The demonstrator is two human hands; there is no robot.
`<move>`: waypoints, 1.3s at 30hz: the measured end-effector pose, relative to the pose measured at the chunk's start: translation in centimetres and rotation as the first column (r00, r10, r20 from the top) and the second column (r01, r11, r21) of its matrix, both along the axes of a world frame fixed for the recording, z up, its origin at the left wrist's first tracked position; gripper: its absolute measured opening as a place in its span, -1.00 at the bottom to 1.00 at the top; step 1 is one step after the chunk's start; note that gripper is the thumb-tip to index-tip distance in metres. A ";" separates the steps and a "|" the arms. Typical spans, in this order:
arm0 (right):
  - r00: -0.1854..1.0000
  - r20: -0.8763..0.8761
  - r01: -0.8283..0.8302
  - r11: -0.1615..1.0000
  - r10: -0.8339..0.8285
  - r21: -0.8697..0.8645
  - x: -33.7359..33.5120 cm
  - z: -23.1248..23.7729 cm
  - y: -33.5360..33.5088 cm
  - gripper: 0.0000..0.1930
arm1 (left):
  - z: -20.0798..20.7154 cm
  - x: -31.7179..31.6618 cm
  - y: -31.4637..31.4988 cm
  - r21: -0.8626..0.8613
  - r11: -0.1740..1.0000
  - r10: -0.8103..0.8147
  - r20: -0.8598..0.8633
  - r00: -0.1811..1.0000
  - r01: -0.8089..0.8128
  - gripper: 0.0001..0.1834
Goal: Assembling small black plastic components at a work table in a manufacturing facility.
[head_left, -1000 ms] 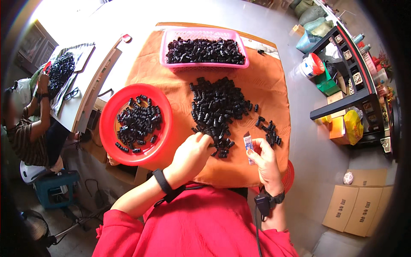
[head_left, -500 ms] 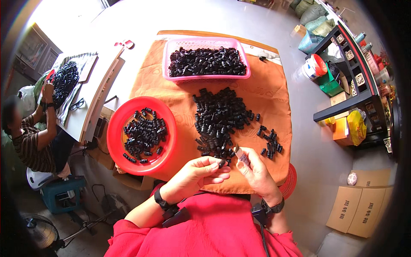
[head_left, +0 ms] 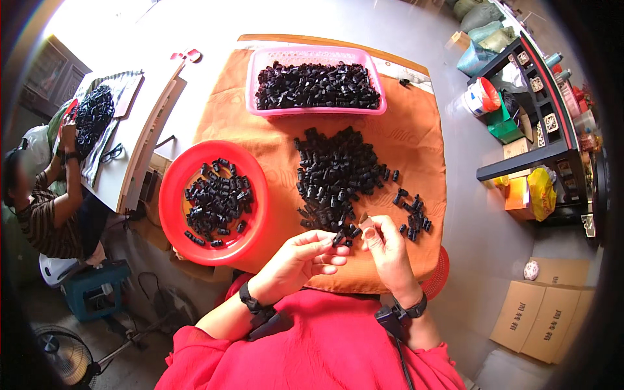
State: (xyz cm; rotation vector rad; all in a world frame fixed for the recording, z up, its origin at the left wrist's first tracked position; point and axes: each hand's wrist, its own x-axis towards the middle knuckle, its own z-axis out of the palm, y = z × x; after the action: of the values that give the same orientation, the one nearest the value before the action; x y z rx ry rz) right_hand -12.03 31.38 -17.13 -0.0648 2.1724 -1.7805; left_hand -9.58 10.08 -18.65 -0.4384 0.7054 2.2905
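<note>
My left hand [head_left: 301,263] pinches a small black plastic part [head_left: 338,238] between thumb and fingertips. Just to its right, my right hand [head_left: 391,259] is closed round a short flat blade [head_left: 366,222], whose tip points up and away from me. The two hands are a small gap apart over the near edge of the table. Straight beyond them spreads a heap of small black cylindrical parts [head_left: 338,169]. A smaller loose group of the same parts [head_left: 416,214] lies right of the heap.
On the orange tablecloth [head_left: 273,146], a pink basket [head_left: 315,112] full of black pieces stands at the far side. A red round basin [head_left: 172,208] with more parts is at left. Another person [head_left: 49,201] works at a white table. Cardboard boxes [head_left: 543,318] stand at lower right.
My right hand has turned, so the blade shows less of its flat side. My left hand, still pinching the part, has shifted slightly. The view has tilted a little.
</note>
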 end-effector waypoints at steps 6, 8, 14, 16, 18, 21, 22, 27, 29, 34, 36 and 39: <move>0.998 -0.016 0.054 0.999 -0.054 -0.010 0.3 -0.6 -1.1 -0.81 | -1.3 0.0 0.6 0.051 0.999 -0.014 0.034 0.999 0.012 -0.72; 0.992 -0.123 0.041 0.999 -0.037 0.029 0.4 -0.9 -1.2 -0.81 | -1.7 0.1 0.8 0.032 0.999 0.014 0.001 1.000 -0.014 -0.73; 0.998 -0.048 -0.039 0.999 0.040 0.014 0.0 -1.3 -1.5 -0.82 | -1.8 0.1 0.8 -0.103 0.990 0.077 -0.186 0.980 -0.097 -0.77; 1.000 -0.020 -0.024 0.999 0.024 -0.042 -0.2 -0.6 -1.7 -0.84 | -1.3 0.1 0.6 -0.105 0.988 0.087 -0.206 0.975 -0.111 -0.78; 0.999 -0.016 -0.031 0.996 0.030 -0.080 -0.5 0.4 -2.1 -0.85 | -0.5 -0.3 0.2 0.008 0.994 0.108 -0.076 0.991 -0.107 -0.78; 0.998 -0.022 -0.056 0.994 0.054 -0.096 -0.4 0.3 -2.2 -0.85 | -1.3 -0.6 0.2 0.054 0.996 0.078 -0.067 0.995 -0.075 -0.77; 0.997 -0.031 -0.072 0.995 0.070 -0.074 -0.4 0.1 -2.2 -0.85 | -1.4 -0.7 0.2 0.079 0.996 0.052 -0.045 0.998 -0.048 -0.77; 0.996 -0.028 -0.088 0.994 0.087 -0.061 -0.5 0.4 -1.9 -0.84 | 0.0 -0.9 0.2 0.076 0.996 -0.040 -0.030 0.999 0.042 -0.76; 0.994 -0.043 -0.103 0.994 0.102 -0.024 -0.4 0.2 -1.6 -0.83 | -0.4 -0.9 0.1 0.031 0.998 -0.057 -0.053 0.997 0.059 -0.74; 0.992 -0.043 -0.127 0.953 0.120 -0.276 -0.4 1.9 -2.3 -0.73 | -1.2 -0.8 -0.1 0.060 0.996 -0.046 -0.192 0.980 0.058 -0.68; 0.955 -0.235 -0.201 0.978 0.182 -0.058 -0.9 1.2 -1.2 -0.73 | 0.0 -1.1 0.0 0.053 0.998 -0.030 -0.167 0.985 0.040 -0.70; 0.917 -0.358 -0.163 0.985 0.174 0.063 -1.4 1.7 -1.0 -0.86 | 0.0 -1.0 0.1 0.067 0.998 0.004 -0.156 0.988 0.007 -0.71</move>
State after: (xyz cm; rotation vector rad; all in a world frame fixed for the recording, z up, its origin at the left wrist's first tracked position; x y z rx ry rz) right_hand -13.38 30.39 -15.43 -0.6014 2.3544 -1.7434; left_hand -10.54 10.15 -18.61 -0.2291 0.7013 2.3581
